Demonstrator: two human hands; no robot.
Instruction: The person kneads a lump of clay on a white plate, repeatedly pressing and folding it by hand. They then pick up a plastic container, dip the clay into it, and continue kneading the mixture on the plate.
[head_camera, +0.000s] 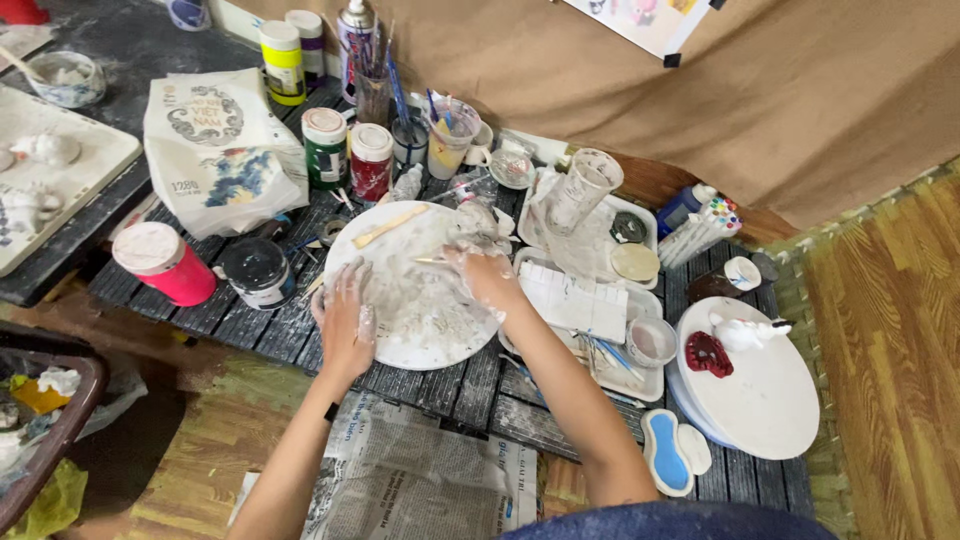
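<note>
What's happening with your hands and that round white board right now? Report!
Left hand flat on the round white board, open. Right hand pinching a thin stick over it. Paint jars crowd the far edge, not blocking.

Bare forearms, plaster-smeared hands, a dark band on the left wrist (331, 411).

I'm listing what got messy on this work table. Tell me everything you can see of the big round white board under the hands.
The round white board is a flat disc, perhaps plaster or painted wood, lying flat on the dark slatted table. Its top is smeared with grey-white paste. A pale flat stick lies on its upper part. The left hand rests flat on its left edge, the right hand presses on its upper right beside a thin tool whose kind is unclear. Both hands are coated white. A white tray abuts its right side.
</note>
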